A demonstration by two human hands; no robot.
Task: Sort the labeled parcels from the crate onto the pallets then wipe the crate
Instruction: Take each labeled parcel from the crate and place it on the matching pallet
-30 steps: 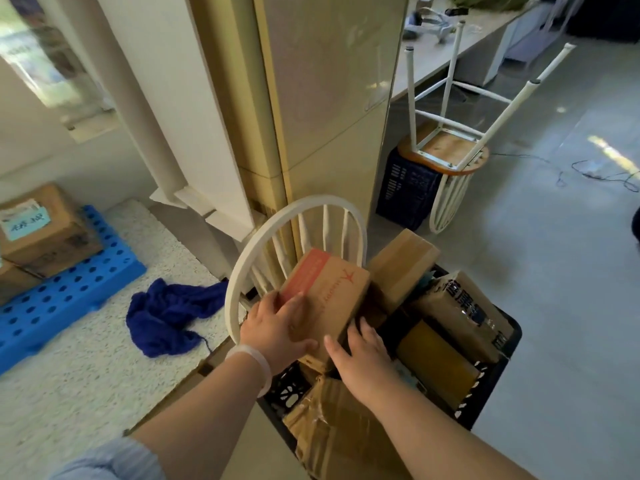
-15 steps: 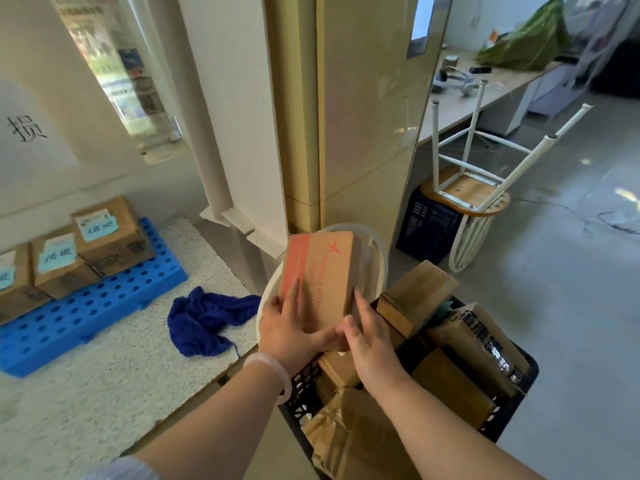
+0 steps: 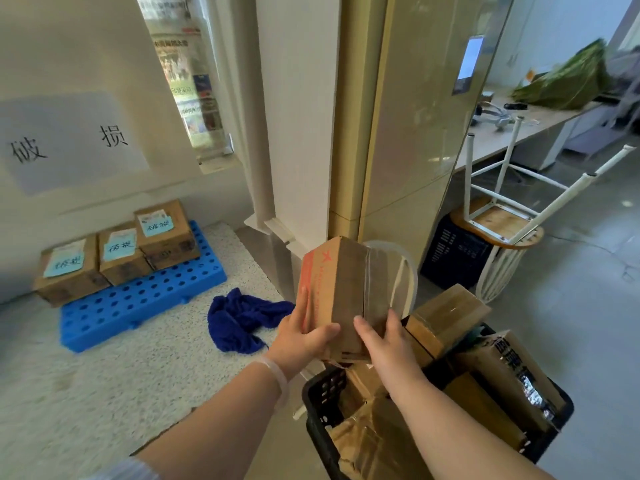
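Head view: both hands, left hand (image 3: 300, 337) and right hand (image 3: 385, 337), grip a parcel (image 3: 341, 292)

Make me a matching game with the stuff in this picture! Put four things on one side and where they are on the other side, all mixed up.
Things:
1. parcel with the red stripe
2. dark blue cloth
3. three labelled boxes
4. stool

Where or how:
A. on the blue pallet
B. upside down, legs in the air
C. gripped by the left hand and right hand
D. crumpled on the speckled surface

Pairs: 1-C, 2-D, 3-A, 4-B
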